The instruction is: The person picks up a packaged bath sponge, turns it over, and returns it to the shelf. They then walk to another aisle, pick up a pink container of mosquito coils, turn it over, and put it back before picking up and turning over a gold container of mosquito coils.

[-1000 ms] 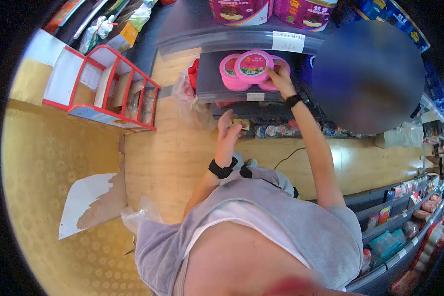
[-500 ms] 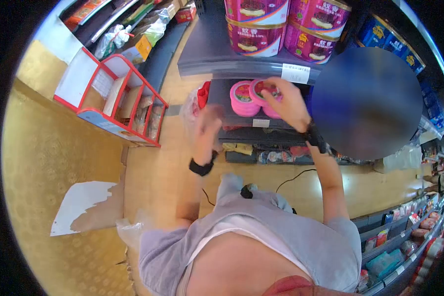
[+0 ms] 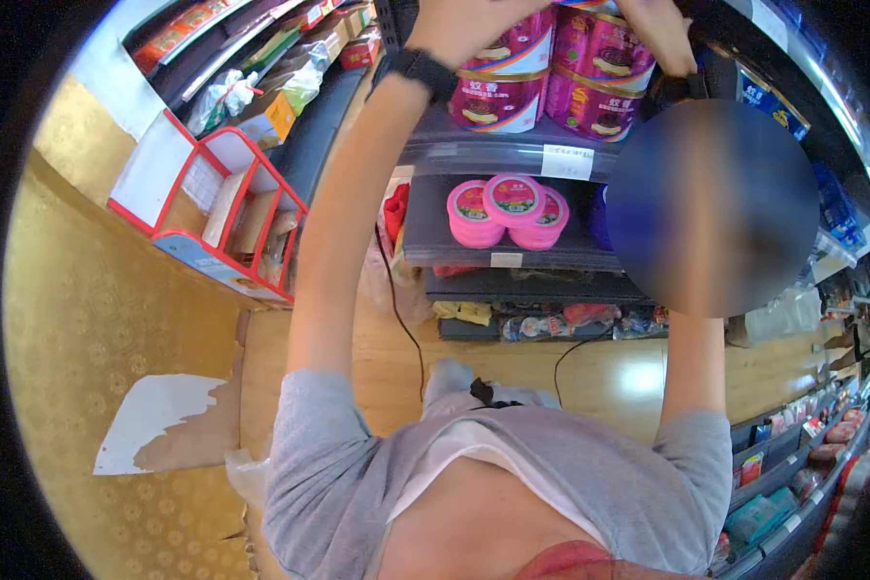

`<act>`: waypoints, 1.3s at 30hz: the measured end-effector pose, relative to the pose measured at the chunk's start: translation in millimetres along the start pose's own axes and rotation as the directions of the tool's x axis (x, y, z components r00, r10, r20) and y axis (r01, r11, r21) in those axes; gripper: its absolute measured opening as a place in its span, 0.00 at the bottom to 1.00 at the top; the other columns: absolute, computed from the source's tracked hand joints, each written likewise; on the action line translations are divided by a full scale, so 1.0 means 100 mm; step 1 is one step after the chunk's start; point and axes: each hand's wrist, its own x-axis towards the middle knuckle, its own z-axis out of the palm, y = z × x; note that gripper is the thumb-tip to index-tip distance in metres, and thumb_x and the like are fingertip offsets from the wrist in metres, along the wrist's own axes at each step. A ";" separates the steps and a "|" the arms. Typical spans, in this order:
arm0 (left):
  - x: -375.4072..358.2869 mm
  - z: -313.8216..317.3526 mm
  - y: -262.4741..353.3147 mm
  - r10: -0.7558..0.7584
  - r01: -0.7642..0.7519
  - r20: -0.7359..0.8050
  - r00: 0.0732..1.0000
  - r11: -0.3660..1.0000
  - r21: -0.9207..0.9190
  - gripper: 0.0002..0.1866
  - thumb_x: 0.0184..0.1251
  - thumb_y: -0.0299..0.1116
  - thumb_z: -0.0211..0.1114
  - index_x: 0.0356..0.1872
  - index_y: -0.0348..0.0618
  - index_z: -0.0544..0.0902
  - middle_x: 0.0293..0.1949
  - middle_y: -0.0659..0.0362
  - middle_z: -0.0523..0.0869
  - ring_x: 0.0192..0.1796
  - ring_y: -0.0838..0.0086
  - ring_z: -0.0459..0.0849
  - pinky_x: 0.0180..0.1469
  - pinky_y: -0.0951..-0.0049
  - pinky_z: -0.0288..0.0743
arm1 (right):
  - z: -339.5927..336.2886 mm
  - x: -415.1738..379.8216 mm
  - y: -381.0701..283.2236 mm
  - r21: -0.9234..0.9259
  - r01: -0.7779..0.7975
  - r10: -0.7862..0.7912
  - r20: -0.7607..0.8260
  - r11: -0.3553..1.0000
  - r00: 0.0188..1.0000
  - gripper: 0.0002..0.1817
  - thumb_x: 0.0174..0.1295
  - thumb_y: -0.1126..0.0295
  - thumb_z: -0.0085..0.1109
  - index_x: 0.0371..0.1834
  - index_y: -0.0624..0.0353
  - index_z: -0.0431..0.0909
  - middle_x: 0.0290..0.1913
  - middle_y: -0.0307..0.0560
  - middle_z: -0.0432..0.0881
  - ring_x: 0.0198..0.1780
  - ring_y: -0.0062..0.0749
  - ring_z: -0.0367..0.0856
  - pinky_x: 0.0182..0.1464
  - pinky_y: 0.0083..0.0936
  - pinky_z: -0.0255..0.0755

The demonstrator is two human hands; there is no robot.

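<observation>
At the top of the view, my left hand [image 3: 469,27] reaches over the left stack of purple cans [image 3: 498,101]; its fingertips run past the frame's edge. My right hand [image 3: 659,31] is beside the upper part of the right stack of purple cans [image 3: 592,104], its fingers partly cut off. Whether either hand grips a can does not show. Below, on a lower shelf, pink round tubs [image 3: 514,200] stand in stacks, with one tub resting across the top. Neither hand touches them.
A red-edged display rack [image 3: 224,217] stands at the left. Shelves with packaged goods [image 3: 766,517] line the lower right. A black cable [image 3: 408,324] hangs in front of the shelf. A blurred disc covers part of the right side.
Both hands have moved up to the purple cans. My right hand has left the pink tubs, and the top tub now lies across the stacks.
</observation>
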 end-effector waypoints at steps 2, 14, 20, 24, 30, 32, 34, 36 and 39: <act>0.16 0.03 0.18 0.140 -0.128 -0.235 0.962 0.990 0.067 0.30 0.47 0.52 0.62 0.45 0.37 0.72 0.38 0.51 0.79 0.46 0.66 0.75 0.52 0.69 0.63 | 0.00 0.08 0.03 0.183 0.057 -0.084 0.141 0.982 0.986 0.33 0.49 0.57 0.60 0.48 0.74 0.61 0.40 0.54 0.76 0.46 0.34 0.74 0.52 0.28 0.63; 0.40 0.10 -0.02 0.127 -0.108 -0.002 0.992 0.837 -0.537 0.27 0.46 0.41 0.67 0.45 0.34 0.72 0.40 0.54 0.79 0.41 0.73 0.77 0.45 0.75 0.69 | -0.01 -0.19 -0.20 -0.159 0.172 -0.196 -0.148 0.972 0.969 0.39 0.38 0.45 0.62 0.46 0.68 0.68 0.40 0.57 0.77 0.46 0.44 0.75 0.54 0.33 0.60; 0.41 0.04 0.01 0.222 -0.159 0.043 0.974 0.805 -0.571 0.25 0.48 0.37 0.66 0.45 0.34 0.72 0.42 0.55 0.78 0.43 0.74 0.75 0.47 0.75 0.68 | 0.00 -0.21 -0.22 -0.010 0.275 -0.273 -0.166 0.961 0.948 0.32 0.41 0.53 0.64 0.42 0.68 0.70 0.37 0.56 0.78 0.39 0.42 0.78 0.41 0.28 0.70; 0.46 -0.03 -0.01 0.211 -0.112 0.176 0.962 0.886 -0.451 0.22 0.49 0.37 0.65 0.44 0.35 0.74 0.44 0.56 0.78 0.43 0.74 0.75 0.48 0.76 0.68 | 0.00 -0.23 -0.24 0.010 0.284 -0.279 -0.147 0.959 0.949 0.31 0.41 0.53 0.63 0.42 0.68 0.70 0.36 0.56 0.78 0.39 0.42 0.78 0.42 0.29 0.70; 0.49 -0.04 -0.20 0.265 -0.065 0.199 0.943 0.737 -0.673 0.24 0.50 0.38 0.65 0.46 0.35 0.73 0.45 0.56 0.77 0.45 0.74 0.75 0.48 0.76 0.67 | 0.18 0.03 -0.10 0.061 0.502 -0.504 0.021 0.863 0.864 0.22 0.51 0.60 0.58 0.42 0.66 0.70 0.39 0.53 0.77 0.39 0.31 0.76 0.38 0.24 0.70; 0.51 -0.02 -0.29 0.229 -0.027 0.224 0.947 0.754 -0.656 0.25 0.50 0.38 0.65 0.48 0.35 0.71 0.45 0.55 0.77 0.46 0.73 0.74 0.49 0.75 0.67 | 0.20 0.11 -0.08 0.214 0.437 -0.464 0.092 0.874 0.881 0.21 0.51 0.61 0.59 0.42 0.66 0.70 0.39 0.52 0.77 0.39 0.30 0.76 0.38 0.23 0.70; 0.55 0.00 -0.40 0.190 0.008 0.242 0.952 0.771 -0.637 0.26 0.50 0.38 0.65 0.49 0.35 0.70 0.45 0.54 0.77 0.47 0.73 0.74 0.50 0.75 0.66 | 0.22 0.20 -0.05 0.357 0.360 -0.439 0.170 0.862 0.882 0.21 0.51 0.62 0.59 0.42 0.66 0.71 0.38 0.51 0.77 0.38 0.29 0.76 0.38 0.23 0.70; 0.59 0.03 -0.50 0.110 0.084 0.289 0.951 0.806 -0.586 0.28 0.50 0.37 0.65 0.52 0.36 0.68 0.46 0.54 0.76 0.48 0.71 0.73 0.51 0.74 0.66 | 0.20 0.26 -0.01 0.303 0.218 -0.305 0.280 0.928 0.910 0.20 0.52 0.62 0.57 0.42 0.66 0.72 0.38 0.49 0.77 0.38 0.28 0.76 0.38 0.22 0.70; 0.59 0.12 -0.55 0.237 -0.030 0.186 0.954 0.690 -0.723 0.28 0.50 0.38 0.65 0.51 0.36 0.69 0.46 0.54 0.76 0.47 0.71 0.74 0.50 0.73 0.66 | 0.15 0.20 -0.04 0.299 0.157 -0.240 0.267 0.941 0.933 0.19 0.53 0.61 0.56 0.40 0.66 0.73 0.37 0.49 0.78 0.37 0.28 0.76 0.38 0.22 0.70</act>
